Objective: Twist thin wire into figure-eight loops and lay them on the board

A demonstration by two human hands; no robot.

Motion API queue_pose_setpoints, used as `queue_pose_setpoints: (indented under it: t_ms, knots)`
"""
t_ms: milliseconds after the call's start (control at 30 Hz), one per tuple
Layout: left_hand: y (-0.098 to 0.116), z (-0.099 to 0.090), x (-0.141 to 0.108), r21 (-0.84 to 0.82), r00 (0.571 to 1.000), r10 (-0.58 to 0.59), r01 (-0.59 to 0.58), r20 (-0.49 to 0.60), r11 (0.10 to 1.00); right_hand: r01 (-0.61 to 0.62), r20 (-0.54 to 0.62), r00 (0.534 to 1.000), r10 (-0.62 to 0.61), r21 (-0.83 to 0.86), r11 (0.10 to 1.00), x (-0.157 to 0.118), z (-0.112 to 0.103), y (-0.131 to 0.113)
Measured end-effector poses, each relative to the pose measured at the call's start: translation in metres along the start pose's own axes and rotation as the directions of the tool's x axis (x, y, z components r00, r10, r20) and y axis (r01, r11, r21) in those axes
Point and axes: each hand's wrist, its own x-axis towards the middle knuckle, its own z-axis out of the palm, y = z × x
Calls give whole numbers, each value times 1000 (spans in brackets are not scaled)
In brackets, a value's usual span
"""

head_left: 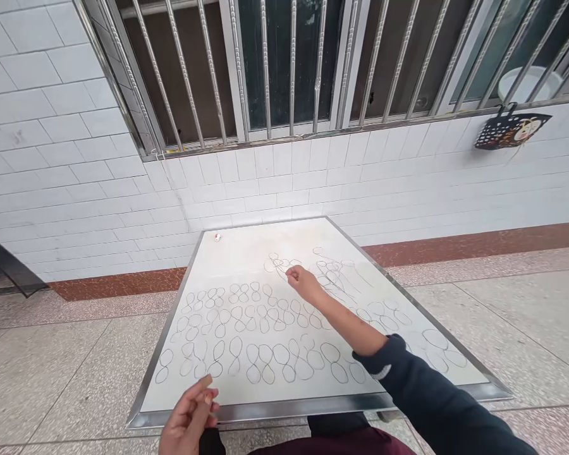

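Observation:
A white board [246, 253] with a metal frame lies tilted in front of me, covered with rows of drawn loops. My right hand [302, 282] reaches out over the board's far middle, fingers closed at the drawn lines as if pinching a pen; the pen itself is too small to make out. My right arm wears a dark blue sleeve pushed up to the elbow. My left hand [189, 417] hovers at the board's near edge, fingers loosely apart, holding nothing. A small red and white object [217, 237] lies near the board's far left corner.
A white tiled wall [52, 164] with a reddish base stands behind the board. Above it is a barred window [289, 63]. A dark patterned basket [509, 129] hangs on the wall at the right. Speckled floor tiles [526, 316] lie on both sides.

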Motion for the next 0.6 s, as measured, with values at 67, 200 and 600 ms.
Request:
queue_pose_setpoints:
  t_ms: [67,200,600]
  knots:
    - [28,30,1,-146,992,-61,76,108,986,87,4,996,-88,112,990,-43,9,-17]
    - [58,85,-12,-389,968,27,74,248,918,187,16,974,-225,499,846,-132,31,-40]
    - [44,76,-74,-494,984,128,-50,124,868,97,128,950,-286,749,656,-230,66,-48]
